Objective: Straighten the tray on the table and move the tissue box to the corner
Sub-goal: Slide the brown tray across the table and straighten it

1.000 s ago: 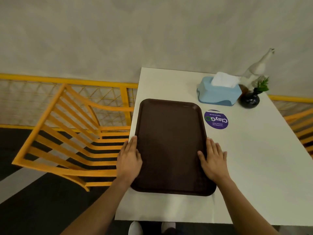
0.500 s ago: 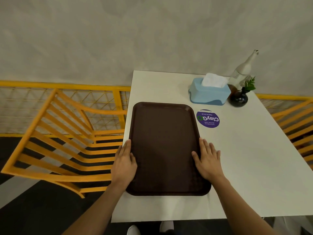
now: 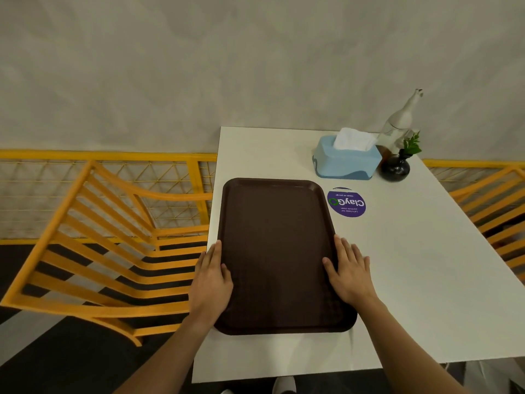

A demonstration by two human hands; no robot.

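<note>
A dark brown tray (image 3: 277,251) lies lengthwise on the left part of the white table (image 3: 412,280), its left side along the table's left edge. My left hand (image 3: 211,280) presses the tray's left rim, thumb over the rim. On the opposite rim, my right hand (image 3: 348,273) grips the same way, fingers flat on the table. A light blue tissue box (image 3: 345,162) with a white tissue sticking out stands at the far right, beyond the tray, apart from both hands.
A clear bottle (image 3: 399,123) and a small dark vase with a green sprig (image 3: 396,166) stand right of the tissue box by the wall. A purple round sticker (image 3: 346,202) lies beside the tray. Yellow slatted chairs (image 3: 99,237) flank the table.
Both hands stay on the tray's sides. The tray sits a touch squarer to the table's left edge. The view has shifted slightly to the right.
</note>
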